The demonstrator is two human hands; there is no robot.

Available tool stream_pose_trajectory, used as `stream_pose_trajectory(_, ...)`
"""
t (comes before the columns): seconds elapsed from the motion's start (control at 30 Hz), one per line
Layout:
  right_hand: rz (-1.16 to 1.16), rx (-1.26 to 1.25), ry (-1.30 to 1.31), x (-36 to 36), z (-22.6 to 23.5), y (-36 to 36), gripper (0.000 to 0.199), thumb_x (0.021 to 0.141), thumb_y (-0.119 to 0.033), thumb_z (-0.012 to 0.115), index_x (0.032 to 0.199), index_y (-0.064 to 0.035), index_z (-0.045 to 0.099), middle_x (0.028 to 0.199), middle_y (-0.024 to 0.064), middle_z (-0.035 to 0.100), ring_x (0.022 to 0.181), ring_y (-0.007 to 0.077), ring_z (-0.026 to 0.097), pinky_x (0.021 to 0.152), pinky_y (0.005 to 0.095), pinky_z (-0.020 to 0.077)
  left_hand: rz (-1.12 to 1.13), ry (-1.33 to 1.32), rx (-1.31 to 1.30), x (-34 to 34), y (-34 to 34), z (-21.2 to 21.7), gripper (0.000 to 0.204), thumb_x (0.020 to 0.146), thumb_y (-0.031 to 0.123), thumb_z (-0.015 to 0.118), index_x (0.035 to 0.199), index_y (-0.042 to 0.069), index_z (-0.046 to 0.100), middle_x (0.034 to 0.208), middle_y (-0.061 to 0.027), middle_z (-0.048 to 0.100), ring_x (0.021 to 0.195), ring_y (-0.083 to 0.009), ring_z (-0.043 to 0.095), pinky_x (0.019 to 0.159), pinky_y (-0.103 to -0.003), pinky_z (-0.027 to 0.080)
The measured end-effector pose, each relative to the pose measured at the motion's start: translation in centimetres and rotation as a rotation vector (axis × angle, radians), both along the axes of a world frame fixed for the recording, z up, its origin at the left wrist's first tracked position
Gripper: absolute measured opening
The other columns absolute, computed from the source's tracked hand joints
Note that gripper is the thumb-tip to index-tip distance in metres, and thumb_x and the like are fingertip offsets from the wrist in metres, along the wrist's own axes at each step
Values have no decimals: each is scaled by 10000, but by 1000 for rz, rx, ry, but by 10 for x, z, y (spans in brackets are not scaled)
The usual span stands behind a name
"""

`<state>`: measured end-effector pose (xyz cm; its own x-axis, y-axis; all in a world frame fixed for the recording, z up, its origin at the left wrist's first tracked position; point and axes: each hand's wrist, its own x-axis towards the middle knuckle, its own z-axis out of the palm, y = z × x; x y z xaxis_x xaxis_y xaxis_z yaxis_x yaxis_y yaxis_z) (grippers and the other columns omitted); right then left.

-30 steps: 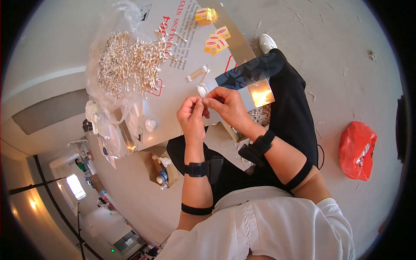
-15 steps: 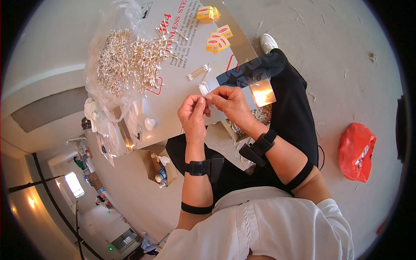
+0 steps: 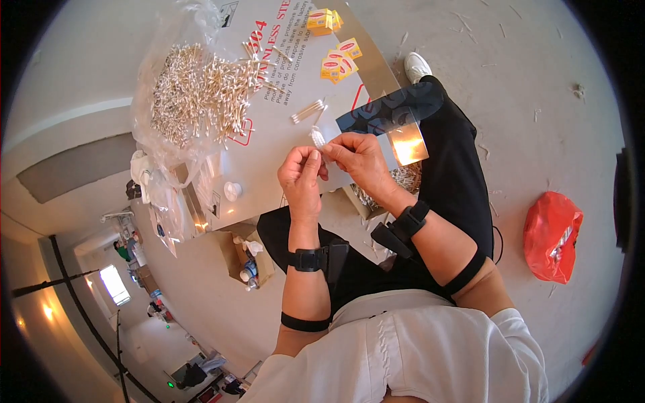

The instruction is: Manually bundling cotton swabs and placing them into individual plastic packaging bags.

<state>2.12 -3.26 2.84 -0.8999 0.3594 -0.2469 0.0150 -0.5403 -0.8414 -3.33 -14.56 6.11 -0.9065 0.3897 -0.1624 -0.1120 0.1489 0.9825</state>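
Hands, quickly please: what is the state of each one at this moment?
Left hand: closed, fingertips pinching the small clear plastic packet of white cotton swabs.
Right hand: closed, pinching the same packet from the other side.

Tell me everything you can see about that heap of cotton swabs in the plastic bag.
The heap of cotton swabs is a loose, tangled pile of thin pale sticks with white tips, lying every way. It sits in an opened clear plastic bag on the grey sheet-metal tabletop, at its far left. A few swabs spill toward the middle. Neither hand touches it; both hands work nearer the person.
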Motion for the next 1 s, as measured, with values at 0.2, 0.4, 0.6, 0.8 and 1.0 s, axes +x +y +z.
stream_pose_trajectory(0.2,3,29,6,1,3,2,154,844,-90,642,779,49,649,658,29,625,603,65,514,535,248,428,20,13,-1,1,2,0,142,913,130,587,839,9,584,688,-23,574,557,-85,490,502,-220,410)
stream_pose_trajectory(0.4,-19,147,43,3,1,-3,131,831,-70,641,781,51,634,654,52,627,610,66,528,542,259,444,10,81,-107,2,3,1,155,905,139,608,813,18,574,664,-5,559,541,-73,480,488,-208,401)
stream_pose_trajectory(0.6,-44,219,41,3,-4,-10,130,816,-61,638,749,38,589,657,42,582,619,64,497,547,249,426,-6,256,-262,2,1,-2,129,914,93,563,808,31,523,634,10,515,530,-66,458,495,-221,403)
stream_pose_trajectory(0.8,-160,281,40,7,4,-9,112,803,-30,618,734,16,544,662,1,515,613,51,454,541,225,402,48,437,-328,11,4,3,111,924,72,539,830,18,516,669,-9,535,577,-76,495,534,-233,438)
stream_pose_trajectory(1.0,-252,477,77,11,16,-14,92,788,-6,628,741,10,551,664,23,517,597,63,471,531,235,403,159,471,-247,14,6,-6,85,888,16,579,830,8,516,705,-24,558,598,-72,518,548,-216,453)
